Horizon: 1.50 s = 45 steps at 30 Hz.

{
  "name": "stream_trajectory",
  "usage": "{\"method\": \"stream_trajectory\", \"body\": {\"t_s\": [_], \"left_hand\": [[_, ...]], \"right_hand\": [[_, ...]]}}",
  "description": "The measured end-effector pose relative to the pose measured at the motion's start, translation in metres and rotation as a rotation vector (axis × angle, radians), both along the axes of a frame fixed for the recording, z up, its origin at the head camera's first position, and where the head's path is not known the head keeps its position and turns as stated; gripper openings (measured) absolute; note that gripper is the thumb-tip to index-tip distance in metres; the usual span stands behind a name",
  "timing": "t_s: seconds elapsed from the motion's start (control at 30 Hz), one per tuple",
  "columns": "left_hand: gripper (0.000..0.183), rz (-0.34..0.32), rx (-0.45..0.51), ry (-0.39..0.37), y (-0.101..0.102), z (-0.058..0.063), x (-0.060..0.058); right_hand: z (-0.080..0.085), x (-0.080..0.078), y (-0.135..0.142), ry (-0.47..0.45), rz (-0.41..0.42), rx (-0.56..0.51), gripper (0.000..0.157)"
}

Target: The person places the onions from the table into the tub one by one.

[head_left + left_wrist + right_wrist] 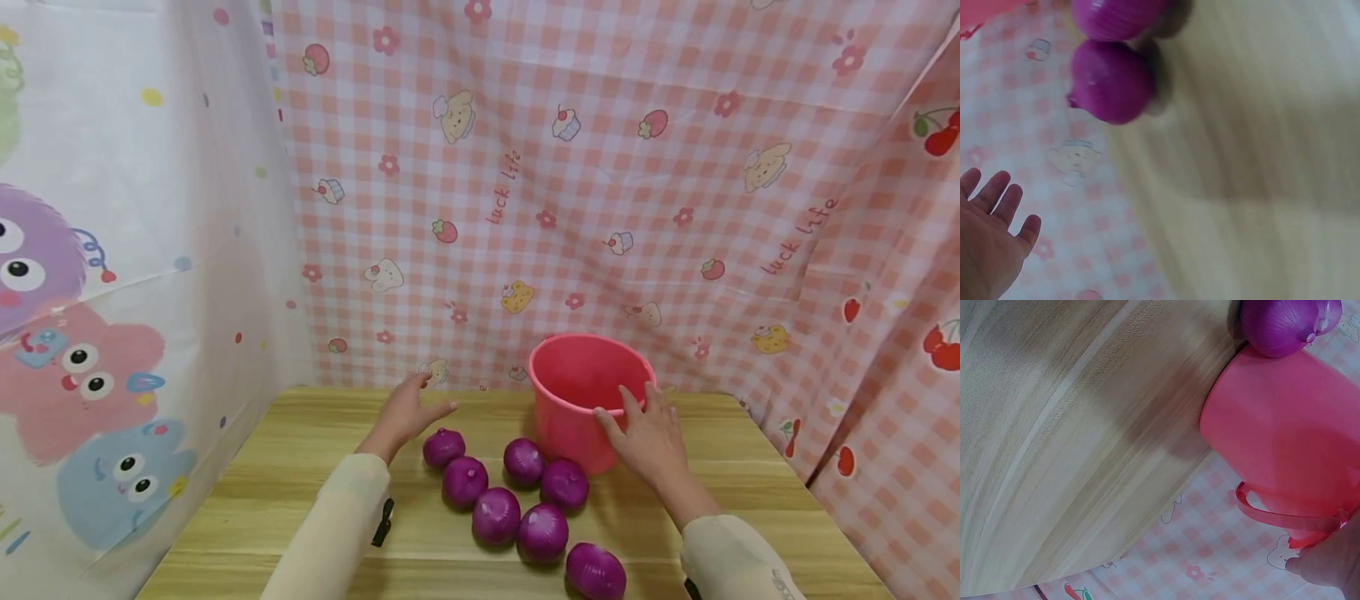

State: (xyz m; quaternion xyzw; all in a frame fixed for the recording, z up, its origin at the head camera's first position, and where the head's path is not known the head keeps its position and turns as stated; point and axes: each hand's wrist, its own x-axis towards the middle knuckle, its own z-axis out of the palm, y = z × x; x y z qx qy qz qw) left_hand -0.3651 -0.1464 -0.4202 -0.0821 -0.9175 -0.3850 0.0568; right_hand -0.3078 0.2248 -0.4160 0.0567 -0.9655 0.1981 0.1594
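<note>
My right hand [647, 437] is at the near right side of a pink bucket [577, 437], fingers spread and overlapping its rim. The right wrist view shows part of that hand [1329, 562] beside the rim and the bucket's pink handle [1285, 519]; most of its fingers are out of frame. To the left, my left hand [405, 417] hovers with fingers apart and nothing in it; its palm side shows in the left wrist view. Nearest to it lies a purple onion [444, 448], one of several purple onions [496, 517] loosely grouped in front of the bucket.
Everything stands on a wood-grain table [285, 500]. A pink checked cloth [480, 200] hangs along the back edge, and a white cartoon-print cloth [225, 250] hangs at the left. Another onion [596, 572] lies nearest the front, at the frame's bottom.
</note>
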Motion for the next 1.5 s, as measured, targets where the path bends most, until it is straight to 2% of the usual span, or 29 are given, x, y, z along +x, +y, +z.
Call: {"method": "stream_trajectory", "body": {"t_s": [0.33,0.53,0.83,1.07,1.23,1.5], "left_hand": [[0.088,0.044,0.048,-0.111,-0.023,-0.039,0.011],[0.087,0.056,0.051,-0.151,-0.027,-0.055,0.014],[0.087,0.052,0.063,-0.216,-0.026,-0.068,0.017],[0.091,0.044,0.057,-0.254,-0.023,-0.08,0.014],[0.089,0.039,0.044,-0.261,-0.02,-0.084,0.012],[0.087,0.011,-0.005,-0.235,-0.019,-0.085,0.01]], "right_hand": [[0.001,0.002,-0.002,0.009,-0.005,0.012,0.075],[0.002,0.004,-0.004,-0.006,-0.007,0.009,0.076],[0.001,0.002,-0.003,0.004,-0.006,0.002,0.076],[0.001,0.002,-0.003,-0.007,-0.003,-0.001,0.077],[0.0,0.001,-0.002,0.004,-0.001,0.001,0.077],[0.001,0.003,-0.002,-0.002,-0.007,-0.006,0.076]]}}
